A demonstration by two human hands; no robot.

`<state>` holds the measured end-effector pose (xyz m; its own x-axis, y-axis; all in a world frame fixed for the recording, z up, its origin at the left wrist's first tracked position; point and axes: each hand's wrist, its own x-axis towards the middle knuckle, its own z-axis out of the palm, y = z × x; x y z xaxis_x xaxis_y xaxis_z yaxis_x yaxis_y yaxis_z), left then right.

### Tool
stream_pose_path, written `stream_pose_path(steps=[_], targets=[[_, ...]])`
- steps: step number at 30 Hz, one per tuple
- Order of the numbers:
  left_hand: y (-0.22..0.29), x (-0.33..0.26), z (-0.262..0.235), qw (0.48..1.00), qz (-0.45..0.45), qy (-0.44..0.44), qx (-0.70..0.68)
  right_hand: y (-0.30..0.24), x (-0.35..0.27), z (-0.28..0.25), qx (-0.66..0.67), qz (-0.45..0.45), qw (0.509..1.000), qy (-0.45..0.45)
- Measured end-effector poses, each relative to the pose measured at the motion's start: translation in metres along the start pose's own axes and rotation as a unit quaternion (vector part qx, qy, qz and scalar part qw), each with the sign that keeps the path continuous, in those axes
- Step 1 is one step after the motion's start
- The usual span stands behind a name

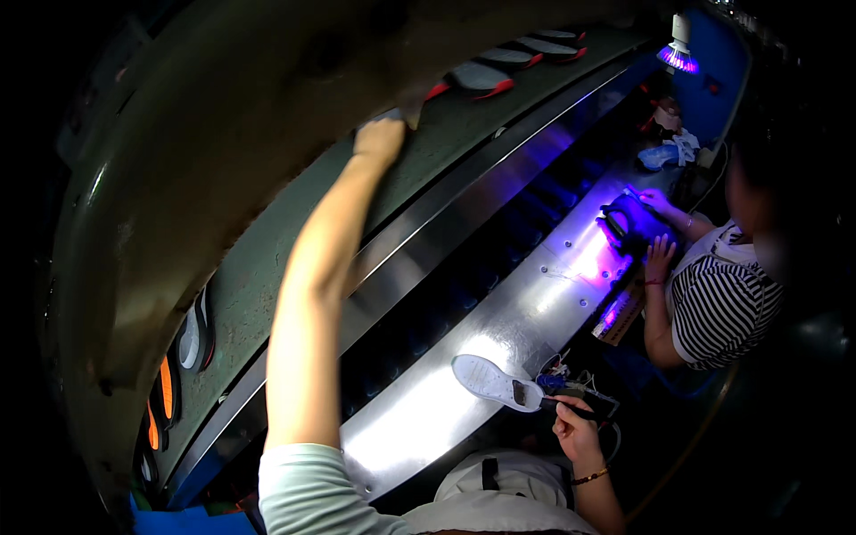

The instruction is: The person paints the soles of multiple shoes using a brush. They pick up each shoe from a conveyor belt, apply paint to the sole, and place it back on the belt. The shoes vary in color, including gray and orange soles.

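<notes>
1. Up on the grey conveyor belt (267,259): left hand (382,141) stretched far out, fingers curled down on a small grey piece (390,116) at the belt; grip hidden, cannot tell how tight.
2. Down at the lower right: right hand (575,430) closed around a dark pen-like tool (565,408).
3. Just beside that tool's tip, on the shiny steel bench (419,419): white shoe sole (495,383), lying flat.
4. Across the bench, under violet light: a co-worker's hands (658,254) on a dark shoe (635,223).

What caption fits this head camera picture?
Left hand reaches up to the grey conveyor belt; right hand holds a dark brush beside a white shoe sole.
</notes>
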<state>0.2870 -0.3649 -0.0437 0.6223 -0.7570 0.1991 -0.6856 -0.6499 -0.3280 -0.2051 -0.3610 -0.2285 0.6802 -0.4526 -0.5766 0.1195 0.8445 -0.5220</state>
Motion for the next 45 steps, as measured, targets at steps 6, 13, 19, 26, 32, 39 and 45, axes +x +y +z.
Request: stream_pose_path(steps=[6,13,19,26,32,39,45], targets=[[0.051,-0.044,-0.058,0.954,0.007,0.152,-0.258,-0.001,-0.006,0.018,-0.044,0.025,0.997,-0.066],[-0.026,-0.309,-0.119,0.950,0.064,0.278,-0.125,0.018,0.000,0.057,-0.124,0.053,0.979,-0.151],[-0.202,-0.589,-0.087,0.901,-0.340,0.233,0.132,0.056,-0.010,0.107,-0.217,0.137,0.937,-0.237],[-0.272,-0.662,-0.067,0.868,-0.452,-0.052,0.199,0.095,-0.050,0.116,-0.239,0.166,0.918,-0.268],[-0.201,-0.631,-0.108,0.948,-0.200,0.220,0.116,0.090,-0.064,0.083,-0.231,0.155,0.936,-0.214],[-0.082,-0.650,-0.123,0.345,-0.506,0.666,-0.425,0.085,-0.057,0.080,-0.210,0.152,0.942,-0.213],[-0.067,-0.731,-0.121,0.317,-0.440,0.372,-0.753,0.092,-0.063,0.104,-0.200,0.168,0.929,-0.262]])
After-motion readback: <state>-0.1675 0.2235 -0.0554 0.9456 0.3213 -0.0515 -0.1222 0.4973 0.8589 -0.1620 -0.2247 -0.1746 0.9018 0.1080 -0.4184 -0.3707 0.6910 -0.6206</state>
